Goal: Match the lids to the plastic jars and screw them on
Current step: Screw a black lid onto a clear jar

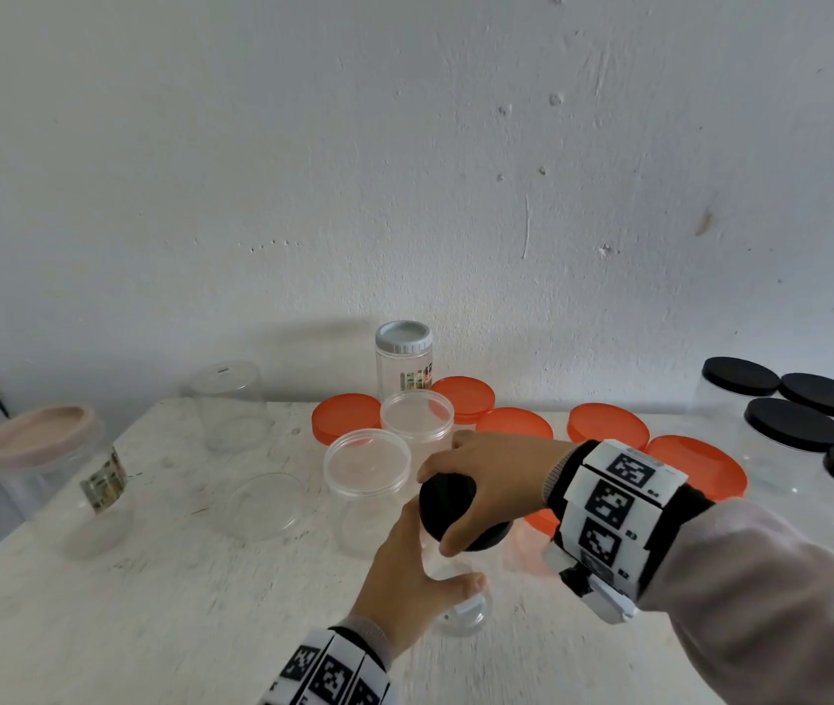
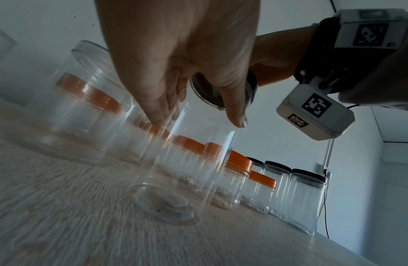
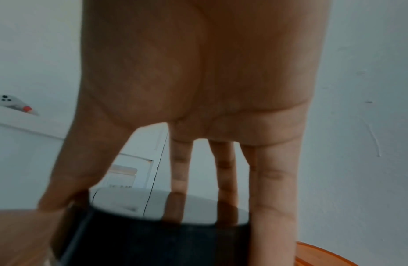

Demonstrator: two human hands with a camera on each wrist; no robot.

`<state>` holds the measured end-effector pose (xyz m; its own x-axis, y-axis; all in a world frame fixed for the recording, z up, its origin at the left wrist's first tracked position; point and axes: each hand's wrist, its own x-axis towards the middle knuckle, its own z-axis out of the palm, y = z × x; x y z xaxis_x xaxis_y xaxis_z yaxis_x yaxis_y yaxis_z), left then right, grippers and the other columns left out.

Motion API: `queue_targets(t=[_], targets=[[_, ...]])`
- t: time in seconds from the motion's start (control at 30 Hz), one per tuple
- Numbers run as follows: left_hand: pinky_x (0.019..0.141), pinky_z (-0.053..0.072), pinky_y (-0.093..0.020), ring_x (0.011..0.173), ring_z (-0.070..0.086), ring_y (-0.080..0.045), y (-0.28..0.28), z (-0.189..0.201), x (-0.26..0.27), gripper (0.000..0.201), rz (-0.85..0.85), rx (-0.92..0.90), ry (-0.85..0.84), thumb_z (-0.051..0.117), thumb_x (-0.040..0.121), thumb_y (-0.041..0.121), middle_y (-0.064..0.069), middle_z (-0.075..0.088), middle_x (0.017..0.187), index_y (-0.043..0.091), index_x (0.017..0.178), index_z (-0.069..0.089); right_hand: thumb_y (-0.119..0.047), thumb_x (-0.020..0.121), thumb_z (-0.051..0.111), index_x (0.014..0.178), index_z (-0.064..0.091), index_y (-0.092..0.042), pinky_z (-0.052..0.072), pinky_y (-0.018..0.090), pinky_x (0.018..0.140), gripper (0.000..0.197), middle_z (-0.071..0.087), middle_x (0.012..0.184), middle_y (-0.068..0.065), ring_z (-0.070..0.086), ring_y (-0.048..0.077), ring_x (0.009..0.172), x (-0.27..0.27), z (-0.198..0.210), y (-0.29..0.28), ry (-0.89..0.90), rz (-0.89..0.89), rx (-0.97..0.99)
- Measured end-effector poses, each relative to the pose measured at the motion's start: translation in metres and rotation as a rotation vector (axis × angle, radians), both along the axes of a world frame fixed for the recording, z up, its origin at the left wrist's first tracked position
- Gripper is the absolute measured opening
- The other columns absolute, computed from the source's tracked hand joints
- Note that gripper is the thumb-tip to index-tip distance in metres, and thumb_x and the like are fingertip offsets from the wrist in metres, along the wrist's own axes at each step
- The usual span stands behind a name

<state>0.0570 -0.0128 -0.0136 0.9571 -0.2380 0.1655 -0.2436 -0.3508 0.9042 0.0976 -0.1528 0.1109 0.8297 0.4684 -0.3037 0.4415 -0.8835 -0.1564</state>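
Observation:
A black lid [image 1: 444,503] sits on the mouth of a tall clear plastic jar [image 1: 463,615] near the table's front middle. My right hand [image 1: 437,511] grips the lid from above, thumb on the near side and fingers on the far rim. In the right wrist view the fingers [image 3: 273,189] reach down over the black lid [image 3: 153,243]. My left hand [image 1: 435,552] wraps around the upper body of the jar. In the left wrist view the left hand [image 2: 198,122] holds the clear jar [image 2: 187,171], which stands on the table; the black lid [image 2: 252,84] shows just past it.
Several orange-lidded jars [image 1: 608,424] stand behind my hands, and black-lidded jars [image 1: 794,424] at the far right. Two lidless-looking clear jars [image 1: 366,463] stand left of my hands. A pink-lidded jar [image 1: 43,435] is at the left edge, a grey-lidded jar [image 1: 403,343] by the wall.

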Motion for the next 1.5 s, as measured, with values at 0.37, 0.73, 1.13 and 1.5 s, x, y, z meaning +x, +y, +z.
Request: queue_targets(t=[0.37,0.73,1.13,1.5], targets=[[0.095,0.036,-0.012,0.115,0.048,0.004,0.0,-0.003,0.002,0.078,0.006,0.006,0.003,0.082,0.067,0.032,0.022,0.054,0.121,0.041,0.126,0.033,-0.05,0.069,0.077,0.136,0.036,-0.048,0.043,0.037,0.097,0.078,0.039,0.126,-0.009,0.04,0.016,0.119,-0.002,0.007,0.002,0.06,0.034,-0.049],[0.099,0.039,-0.018,0.116,0.048,0.004,0.001,-0.004,0.002,0.078,-0.009,-0.002,-0.012,0.081,0.067,0.032,0.022,0.054,0.122,0.043,0.127,0.034,-0.066,0.069,0.068,0.135,0.04,-0.039,0.035,0.02,0.07,0.077,0.038,0.095,-0.02,0.043,0.005,0.089,-0.002,0.006,0.005,-0.013,-0.006,-0.032],[0.103,0.039,-0.025,0.117,0.049,0.002,0.0,-0.003,0.002,0.077,-0.018,-0.007,0.009,0.082,0.068,0.03,0.019,0.055,0.122,0.035,0.13,0.037,-0.068,0.069,0.068,0.136,0.039,-0.039,0.024,0.015,0.058,0.079,0.028,0.082,-0.025,0.034,0.003,0.086,0.003,0.003,0.0,-0.037,0.019,-0.027],[0.101,0.035,-0.016,0.117,0.047,0.004,0.001,-0.002,0.002,0.074,-0.015,-0.006,-0.005,0.082,0.068,0.033,0.023,0.053,0.123,0.047,0.121,0.032,-0.055,0.07,0.075,0.137,0.038,-0.045,0.039,0.027,0.088,0.078,0.04,0.112,-0.014,0.04,0.009,0.108,0.002,0.005,-0.003,0.022,0.046,-0.013]])
